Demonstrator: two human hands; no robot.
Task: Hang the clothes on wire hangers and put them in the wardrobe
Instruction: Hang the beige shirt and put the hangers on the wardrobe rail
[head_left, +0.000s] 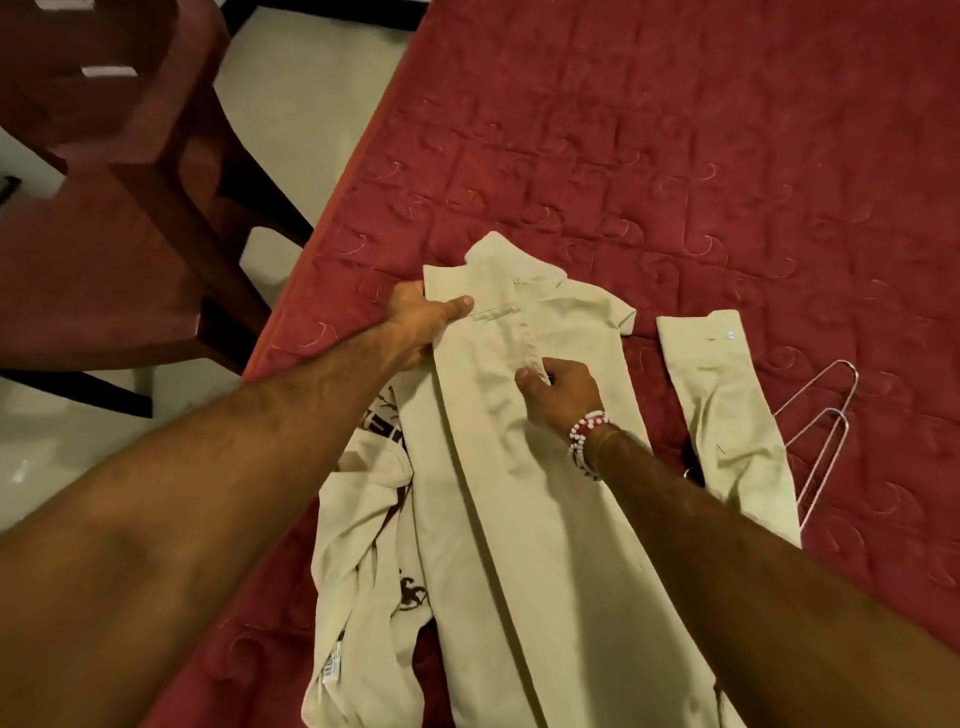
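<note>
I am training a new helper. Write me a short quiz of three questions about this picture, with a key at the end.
1. True or false: the wire hangers lie on the bed, partly under a sleeve of the beige shirt.
2. Fill in: the left hand grips the shirt's edge beside its ____.
3. Which hand wears the bead bracelet? A) left B) right

Key: 1 true. 2 collar. 3 B, the right hand, which pinches the shirt's front strip.
</note>
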